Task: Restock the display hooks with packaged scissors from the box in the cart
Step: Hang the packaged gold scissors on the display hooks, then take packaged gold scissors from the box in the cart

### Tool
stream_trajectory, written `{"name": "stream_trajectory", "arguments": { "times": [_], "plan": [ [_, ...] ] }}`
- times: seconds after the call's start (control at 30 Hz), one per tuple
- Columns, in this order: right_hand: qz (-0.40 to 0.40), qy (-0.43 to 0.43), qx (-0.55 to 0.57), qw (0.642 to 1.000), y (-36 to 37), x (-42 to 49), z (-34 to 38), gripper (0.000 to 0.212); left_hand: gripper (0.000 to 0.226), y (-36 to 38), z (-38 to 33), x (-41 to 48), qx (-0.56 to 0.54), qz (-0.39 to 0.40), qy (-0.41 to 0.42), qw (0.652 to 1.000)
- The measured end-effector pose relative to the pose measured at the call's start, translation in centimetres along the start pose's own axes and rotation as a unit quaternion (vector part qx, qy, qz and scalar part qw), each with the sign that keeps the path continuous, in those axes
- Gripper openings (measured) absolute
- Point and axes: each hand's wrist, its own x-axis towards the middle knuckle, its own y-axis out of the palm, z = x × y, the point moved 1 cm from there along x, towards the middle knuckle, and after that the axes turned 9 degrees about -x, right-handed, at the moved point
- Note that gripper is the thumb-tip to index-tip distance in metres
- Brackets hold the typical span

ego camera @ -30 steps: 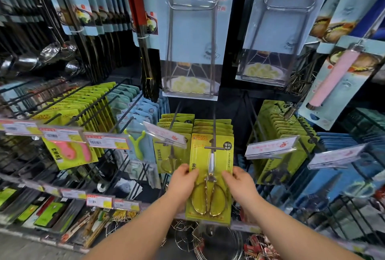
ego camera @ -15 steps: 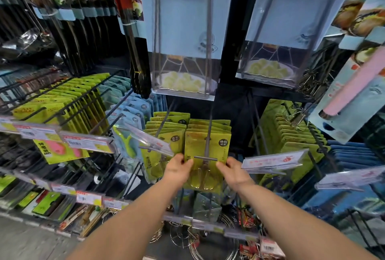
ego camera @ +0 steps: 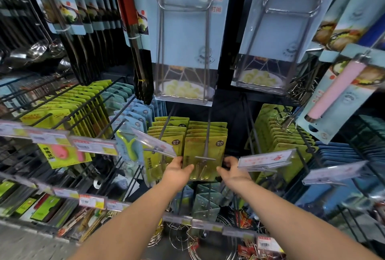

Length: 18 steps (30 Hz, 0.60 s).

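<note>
A yellow-green scissors pack (ego camera: 203,153) hangs at the front of a row of the same packs on a metal display hook (ego camera: 206,134), pressed up against the ones behind. My left hand (ego camera: 178,171) grips its left edge, thumb on the front face. My right hand (ego camera: 233,169) grips its right edge. A second row of the same packs (ego camera: 168,132) hangs on the hook just to the left. The box and the cart are out of view.
Clear price-tag holders (ego camera: 267,158) stick out at hand height on both sides. Large bagged wire racks (ego camera: 185,37) hang overhead. More yellow packs (ego camera: 283,137) and blue packs (ego camera: 337,155) fill the hooks to the right, peelers (ego camera: 128,145) hang to the left, wire goods lie below.
Both hands have pushed the scissors pack back along the hook, from its front tip up against the hanging row. The camera has tilted and moved closer.
</note>
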Motion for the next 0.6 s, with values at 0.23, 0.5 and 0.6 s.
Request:
{"name": "stream_trajectory", "arguments": {
  "times": [0.23,0.5,0.6],
  "plan": [
    [-0.072,-0.078,-0.187,0.977,-1.3,-8.0,-0.9,0.053,0.064,-2.4,1.3,-2.7,0.318,0.063,0.142,0.935],
    [-0.099,-0.030,-0.304,0.947,0.7,-17.5,-4.6,0.059,0.065,-0.7,3.4,-8.5,0.521,0.143,0.280,0.793],
    [-0.098,0.013,-0.311,0.945,1.1,-20.9,-7.7,0.057,0.069,1.8,3.9,-10.9,0.525,0.181,0.312,0.771]
  ]
}}
